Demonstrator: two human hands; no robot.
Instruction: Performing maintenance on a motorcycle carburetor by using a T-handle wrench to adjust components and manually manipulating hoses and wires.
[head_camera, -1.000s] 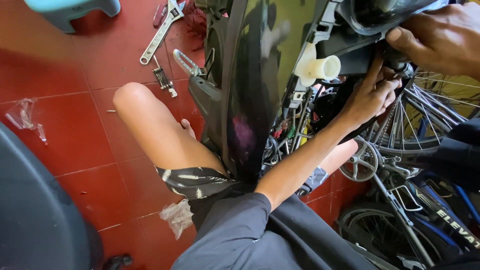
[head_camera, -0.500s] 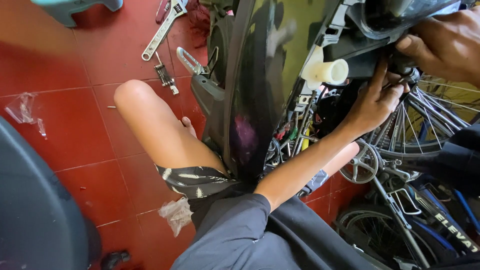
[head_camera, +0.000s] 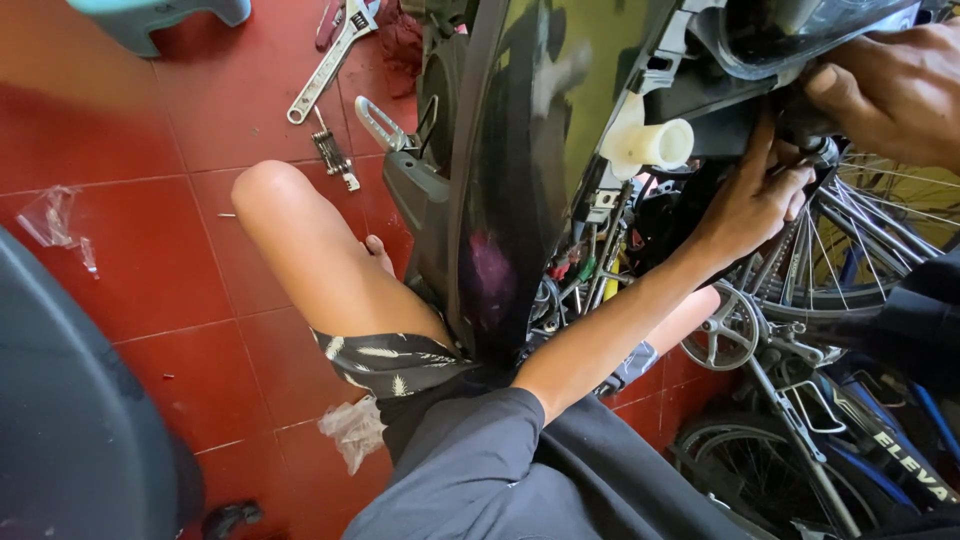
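Hardly anything has moved in the last half second: both hands stay where they were, and the view has only drifted a little. The left hand (head_camera: 752, 200) reaches up along a long outstretched forearm to about two o'clock in the view. Its thumb presses upward against the dark underside of the headlamp housing (head_camera: 800, 40), probably to prop it from below. Its fingers curl out of sight behind the wiring, so I cannot tell whether they hold anything. At one o'clock the right hand (head_camera: 890, 85) is clenched on the lower edge of that housing, thumb on top, steadying it from the other side. Just at nine o'clock of the left hand a white plastic socket (head_camera: 655, 145) sticks out sideways from the scooter's glossy black body panel (head_camera: 520, 150), which stands upright between the bare knee (head_camera: 275, 195) and the hands. Behind the hands, at three o'clock, a bicycle wheel (head_camera: 870, 240) leans close. An adjustable wrench (head_camera: 330, 60) and a folding hex-key set (head_camera: 335, 160) lie on the red tile floor (head_camera: 150, 280) at eleven o'clock, near the knee and likely within reach.
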